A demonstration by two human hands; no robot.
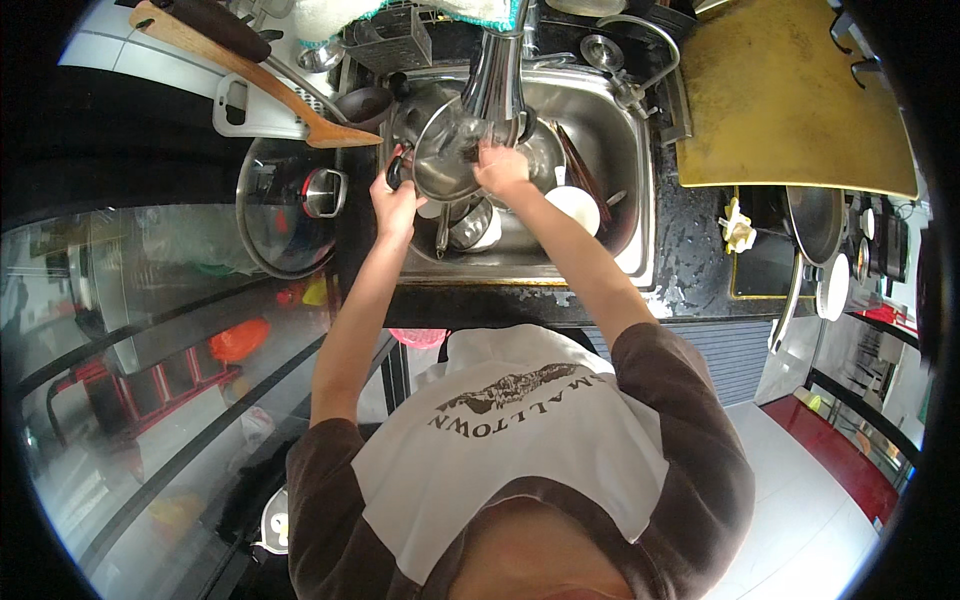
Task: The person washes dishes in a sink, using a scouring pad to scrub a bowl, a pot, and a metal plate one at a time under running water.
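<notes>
My left hand (394, 204) grips the black side handle (397, 169) of a stainless steel pot (439, 169), which is tilted over the sink. My right hand (501, 169) reaches into the pot's mouth, its fingers curled and blurred. Something small and dark shows by those fingertips, too unclear to name. The chrome faucet (493, 75) comes down right over the pot. Below it in the stainless steel sink (626, 157) lie a white bowl (574, 208), a metal bowl (472, 225), a second metal vessel (546, 154) and several dark chopsticks (585, 172).
A wooden spatula (292, 101) juts toward the sink's left rim. Left of the sink stands a glass lid (289, 210) with a steel knob. A thin curved tap (667, 56) rises at the back right, beside a large yellowish board (787, 105). Farther right is a frying pan (814, 225).
</notes>
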